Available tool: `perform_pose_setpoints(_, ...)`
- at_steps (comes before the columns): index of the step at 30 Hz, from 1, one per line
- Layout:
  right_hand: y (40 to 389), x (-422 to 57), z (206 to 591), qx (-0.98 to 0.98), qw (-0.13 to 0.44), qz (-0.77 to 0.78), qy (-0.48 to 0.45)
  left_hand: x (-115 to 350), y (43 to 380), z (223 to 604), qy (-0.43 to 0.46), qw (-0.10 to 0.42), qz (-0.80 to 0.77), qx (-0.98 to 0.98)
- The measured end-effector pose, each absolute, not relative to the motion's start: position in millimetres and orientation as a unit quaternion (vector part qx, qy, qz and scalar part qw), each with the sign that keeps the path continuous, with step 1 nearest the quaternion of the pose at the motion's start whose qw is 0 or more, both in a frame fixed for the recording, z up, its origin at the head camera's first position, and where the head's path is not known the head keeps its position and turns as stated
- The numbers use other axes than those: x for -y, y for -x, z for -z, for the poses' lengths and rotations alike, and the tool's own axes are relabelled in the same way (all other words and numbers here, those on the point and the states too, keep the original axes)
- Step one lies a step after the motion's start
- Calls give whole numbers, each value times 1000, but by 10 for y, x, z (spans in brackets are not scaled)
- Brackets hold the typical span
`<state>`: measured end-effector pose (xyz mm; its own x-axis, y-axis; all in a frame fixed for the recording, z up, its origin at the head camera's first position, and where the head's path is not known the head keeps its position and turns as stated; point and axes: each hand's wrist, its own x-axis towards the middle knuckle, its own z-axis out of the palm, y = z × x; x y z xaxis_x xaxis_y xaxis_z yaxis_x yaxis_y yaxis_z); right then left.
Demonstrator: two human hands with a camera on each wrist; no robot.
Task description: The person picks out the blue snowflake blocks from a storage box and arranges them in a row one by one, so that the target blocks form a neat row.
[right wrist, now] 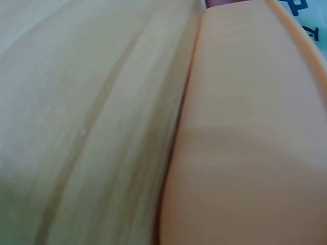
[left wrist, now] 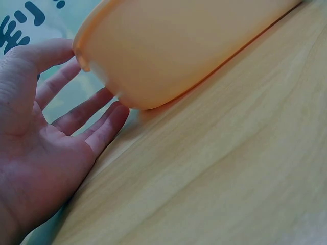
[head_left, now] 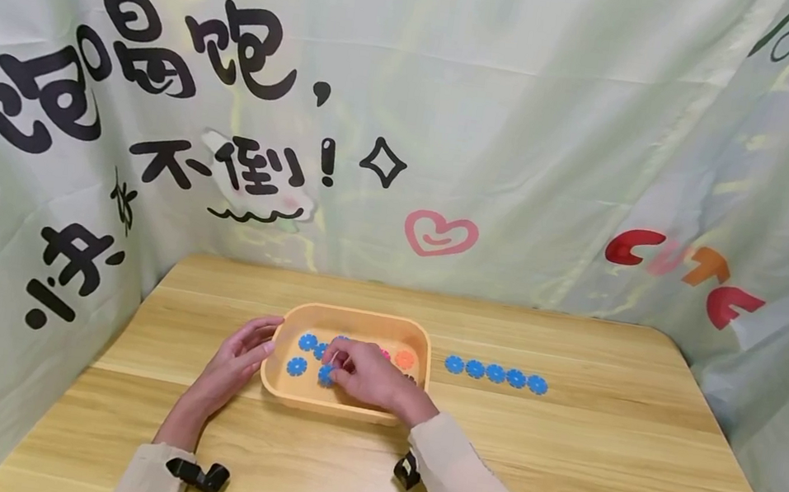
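A light-orange plastic bin [head_left: 339, 411] sits on the table, holding several blue snowflake discs [head_left: 296, 366], an orange one [head_left: 405, 360] and a pink one partly covered. My left hand [head_left: 240, 363] rests against the bin's left end. In the left wrist view, its thumb and fingers [left wrist: 104, 125] touch the rim and outer wall, fairly straight. My right hand [head_left: 370, 373] reaches inside over the front wall, thumb and index finger pinching a blue snowflake disc [head_left: 327, 376]. The right wrist view has only the bin's outer wall [right wrist: 245, 127] and tabletop, with the right hand hidden.
Right of the bin, several blue snowflake discs [head_left: 496, 373] lie in a slightly slanting row on the wooden table [head_left: 597, 472]. A printed curtain [head_left: 529, 131] hangs behind the table and along its sides. Black camera mounts [head_left: 199, 476] are on both wrists.
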<state>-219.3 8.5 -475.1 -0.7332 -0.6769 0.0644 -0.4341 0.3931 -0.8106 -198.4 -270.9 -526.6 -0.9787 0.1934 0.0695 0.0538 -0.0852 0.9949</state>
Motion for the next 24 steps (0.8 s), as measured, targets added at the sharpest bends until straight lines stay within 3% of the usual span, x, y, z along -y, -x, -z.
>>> perform_pose_setpoints(24,1981,-541,4445,-804,74,523,275,2720,1985,5279,-82,48,-724,-683)
